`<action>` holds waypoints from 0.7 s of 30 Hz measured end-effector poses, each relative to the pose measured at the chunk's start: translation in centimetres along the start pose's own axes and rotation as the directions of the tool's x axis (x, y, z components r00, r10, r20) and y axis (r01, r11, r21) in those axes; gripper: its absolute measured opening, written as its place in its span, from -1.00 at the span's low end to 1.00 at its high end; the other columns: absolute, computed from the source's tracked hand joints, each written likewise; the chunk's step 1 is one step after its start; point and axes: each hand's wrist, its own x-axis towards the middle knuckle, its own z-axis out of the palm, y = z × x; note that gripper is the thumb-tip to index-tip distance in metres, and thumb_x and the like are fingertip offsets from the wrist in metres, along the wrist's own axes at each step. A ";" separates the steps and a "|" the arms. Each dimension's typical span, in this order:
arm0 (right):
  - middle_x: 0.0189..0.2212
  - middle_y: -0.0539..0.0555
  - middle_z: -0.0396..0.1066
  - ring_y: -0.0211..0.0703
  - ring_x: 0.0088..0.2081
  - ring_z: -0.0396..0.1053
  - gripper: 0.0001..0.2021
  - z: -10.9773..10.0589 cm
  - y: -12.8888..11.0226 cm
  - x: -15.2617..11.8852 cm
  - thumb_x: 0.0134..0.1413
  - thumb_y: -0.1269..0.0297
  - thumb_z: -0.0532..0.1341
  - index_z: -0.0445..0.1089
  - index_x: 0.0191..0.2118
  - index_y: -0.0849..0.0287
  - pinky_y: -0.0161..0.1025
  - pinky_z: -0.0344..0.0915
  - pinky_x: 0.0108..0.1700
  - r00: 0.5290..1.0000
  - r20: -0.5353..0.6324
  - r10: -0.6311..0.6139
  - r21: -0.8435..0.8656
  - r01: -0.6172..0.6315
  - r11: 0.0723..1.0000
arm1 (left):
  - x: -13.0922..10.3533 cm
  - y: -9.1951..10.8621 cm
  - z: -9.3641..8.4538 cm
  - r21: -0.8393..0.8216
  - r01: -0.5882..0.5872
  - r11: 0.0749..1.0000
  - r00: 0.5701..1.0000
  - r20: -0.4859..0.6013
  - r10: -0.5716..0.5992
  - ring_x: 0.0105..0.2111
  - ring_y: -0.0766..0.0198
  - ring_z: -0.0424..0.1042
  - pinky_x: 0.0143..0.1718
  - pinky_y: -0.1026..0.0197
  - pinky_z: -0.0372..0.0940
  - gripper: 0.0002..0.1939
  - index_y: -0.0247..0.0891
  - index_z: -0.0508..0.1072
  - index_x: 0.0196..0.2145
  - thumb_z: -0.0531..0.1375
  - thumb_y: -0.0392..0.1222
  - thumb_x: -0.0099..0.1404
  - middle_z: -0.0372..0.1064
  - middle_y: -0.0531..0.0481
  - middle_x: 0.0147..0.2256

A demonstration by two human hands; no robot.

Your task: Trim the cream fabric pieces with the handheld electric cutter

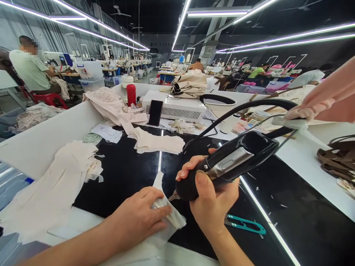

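Observation:
My right hand (212, 199) is wrapped around a black corded handheld tool (219, 166) with a metal lever along its body. Its pointed metal tip (174, 196) reaches the edge of a cream fabric piece (177, 218). Fingers curled, my left hand (141, 210) holds that piece down on the glossy black work surface (111, 177); part of the cloth is hidden beneath the hand. A narrow end of the fabric points away from me. Just right of my right wrist lie teal thread snips (246, 224).
Cream fabric pieces (55, 184) hang over the left edge, and a fabric stack (161, 141) lies ahead. Behind it are a phone (155, 112), a white vented box (177, 105) and a red flask (131, 95). The tool's cable (244, 107) arcs to the right.

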 end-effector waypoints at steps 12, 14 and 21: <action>-0.36 -0.11 0.47 -0.29 -0.50 0.44 -0.74 0.0 0.3 -0.1 0.19 0.37 0.36 0.34 -0.08 -0.02 -0.29 0.50 -0.47 1.000 0.009 0.004 -0.005 -0.004 1.000 | 0.1 0.3 -0.8 0.015 0.001 1.000 1.000 0.005 -0.001 0.11 0.00 0.46 0.14 -0.02 0.49 -0.68 -0.30 0.41 0.14 0.21 -0.13 0.52 0.41 -0.23 0.13; -0.36 -0.10 0.47 -0.28 -0.50 0.44 -0.74 0.0 0.4 -0.1 0.18 0.36 0.36 0.35 -0.07 -0.01 -0.28 0.50 -0.47 1.000 0.004 0.003 -0.004 -0.003 1.000 | 0.7 -0.7 -1.2 0.001 -0.038 0.999 0.999 0.007 0.038 0.14 0.03 0.45 0.20 -0.01 0.44 -0.77 -0.35 0.43 0.06 0.10 -0.21 0.57 0.44 -0.23 0.10; -0.36 -0.08 0.46 -0.27 -0.50 0.45 -0.74 -0.1 0.5 -0.1 0.18 0.32 0.39 0.35 -0.08 0.01 -0.27 0.48 -0.48 1.000 -0.003 -0.004 -0.013 0.004 1.000 | 3.4 -5.5 -1.4 -0.187 -0.194 0.963 0.975 0.067 0.210 0.10 0.13 0.48 0.19 0.10 0.42 -0.73 -0.33 0.49 0.00 0.00 -0.25 0.59 0.49 -0.22 0.06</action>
